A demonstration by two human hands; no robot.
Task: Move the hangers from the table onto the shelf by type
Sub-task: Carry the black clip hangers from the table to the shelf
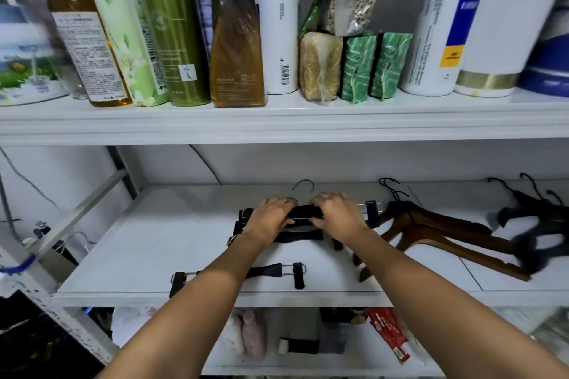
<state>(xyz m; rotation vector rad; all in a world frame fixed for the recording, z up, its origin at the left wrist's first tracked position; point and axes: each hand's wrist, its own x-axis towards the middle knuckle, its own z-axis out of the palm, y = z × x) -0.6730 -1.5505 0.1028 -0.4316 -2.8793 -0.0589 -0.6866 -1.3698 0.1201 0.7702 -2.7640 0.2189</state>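
Note:
On the white middle shelf (147, 234) lies a stack of black clip hangers (304, 212) with a metal hook at the back. My left hand (271, 215) and my right hand (335, 214) both grip the top hanger's black bar, fingers curled over it. Another black clip hanger (277, 271) lies alone near the shelf's front edge, partly under my left forearm. To the right lie brown wooden hangers (446, 231), and further right a blurred pile of black hangers (529, 224).
The shelf above (277, 123) is packed with bottles (172, 40), bags and green packets (375, 64). The shelf below holds cloth items (249, 335) and a red box (388, 335). At the left are cables and a metal frame (70, 218).

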